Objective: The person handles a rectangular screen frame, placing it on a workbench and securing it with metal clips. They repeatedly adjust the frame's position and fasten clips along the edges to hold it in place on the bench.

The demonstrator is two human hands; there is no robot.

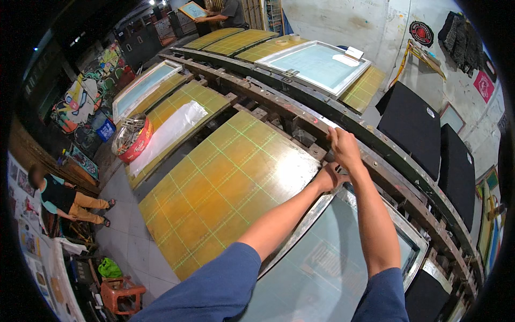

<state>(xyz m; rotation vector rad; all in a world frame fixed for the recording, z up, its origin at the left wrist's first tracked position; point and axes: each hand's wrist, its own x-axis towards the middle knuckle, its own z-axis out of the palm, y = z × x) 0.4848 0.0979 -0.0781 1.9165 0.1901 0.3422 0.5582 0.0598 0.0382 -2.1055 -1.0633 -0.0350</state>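
Both my arms reach forward to the metal rail (292, 115) at the corner of a screen-printing frame (300, 228) with blue-grey mesh (322, 257). My left hand (331, 176) is closed low down beside that corner, around something small and dark that I cannot make out. Just above it, my right hand (345, 147) is curled shut over the rail; whatever it holds is hidden by the fingers. Left of my hands lies a yellow-brown printing board (230, 177) marked with a bright green grid.
A red round tin (137, 142) of metal parts sits on another board by a white sheet (171, 134). Across the rail lies a second screen frame (316, 61). Black-covered boards (410, 129) stand at right. One person (67, 196) is at left, another (228, 13) at the back.
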